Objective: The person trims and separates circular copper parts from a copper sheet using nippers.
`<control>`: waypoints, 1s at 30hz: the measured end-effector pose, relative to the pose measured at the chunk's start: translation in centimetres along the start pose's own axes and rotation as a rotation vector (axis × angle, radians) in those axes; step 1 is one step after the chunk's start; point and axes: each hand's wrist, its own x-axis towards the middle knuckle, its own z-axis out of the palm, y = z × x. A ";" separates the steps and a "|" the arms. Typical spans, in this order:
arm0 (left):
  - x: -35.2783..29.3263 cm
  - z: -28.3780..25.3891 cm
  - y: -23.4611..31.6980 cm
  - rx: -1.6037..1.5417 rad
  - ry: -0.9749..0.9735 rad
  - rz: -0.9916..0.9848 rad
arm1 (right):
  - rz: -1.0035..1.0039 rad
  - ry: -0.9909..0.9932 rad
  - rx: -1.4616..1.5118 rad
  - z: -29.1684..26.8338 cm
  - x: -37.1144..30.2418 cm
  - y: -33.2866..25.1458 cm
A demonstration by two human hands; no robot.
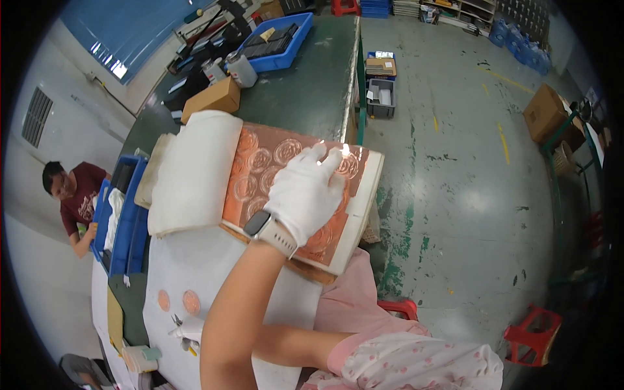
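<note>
1. My left hand [302, 195], white-gloved, palm down over the reddish-brown sheet [270, 138]; fingers a little spread. Whether the fingertips press on it, I cannot tell.
2. Sheet: glossy, bearing rows of round copper-coloured patterns, set on a pale board [372, 179] ahead of me, tilted in view. White padded cloth [195, 172] covers its left side.
3. My right hand [188, 327], also gloved, reaches leftward beneath my left forearm, closed around small yellow-handled pliers [175, 320]. Forearm hides much of the grip.
4. Two loose copper-coloured discs [191, 302] side by side, apart, on the white covering [227, 260], just beyond the pliers.
5. Blue trays [138, 221] farther left; a co-worker [84, 195] beside them.
</note>
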 end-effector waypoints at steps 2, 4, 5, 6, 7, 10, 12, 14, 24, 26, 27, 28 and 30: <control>2.1 1.0 0.7 0.048 0.011 0.019 | -0.030 0.008 0.004 -0.7 0.7 -1.6; 4.3 1.5 1.4 0.041 -0.116 -0.018 | -0.051 0.014 0.006 -1.6 1.1 -2.8; 4.8 1.9 1.5 0.046 -0.117 -0.011 | -0.059 0.015 0.006 -2.0 1.4 -3.4; 5.3 2.5 1.4 0.099 -0.148 0.028 | -0.061 0.015 0.006 -2.4 1.5 -4.2; 5.6 3.3 1.3 0.146 -0.185 0.065 | -0.056 0.018 0.012 -2.8 1.6 -4.1; 6.2 3.9 1.4 0.058 -0.138 0.100 | -0.026 0.008 0.031 -3.0 1.7 -3.2; 6.6 4.0 1.3 0.016 -0.127 0.112 | 0.005 -0.011 0.045 -2.4 1.6 -2.2; 7.2 4.2 1.1 0.003 -0.081 0.195 | 0.025 -0.035 0.053 -1.7 1.7 -1.9; 7.0 1.0 0.7 0.192 0.262 0.123 | 0.074 -0.067 0.101 0.2 1.2 -0.5; 5.5 0.2 1.7 0.249 0.223 -0.045 | 0.081 -0.086 0.099 1.0 1.2 -0.4; 4.5 -0.6 2.3 0.299 0.185 -0.210 | 0.086 -0.101 0.096 1.6 1.2 -0.3; 3.6 -1.6 3.0 0.295 -0.013 -0.296 | 0.091 -0.111 0.092 2.1 1.3 -0.2; 2.4 -3.9 3.9 0.368 -0.184 -0.305 | 0.108 -0.158 0.080 4.0 1.2 0.2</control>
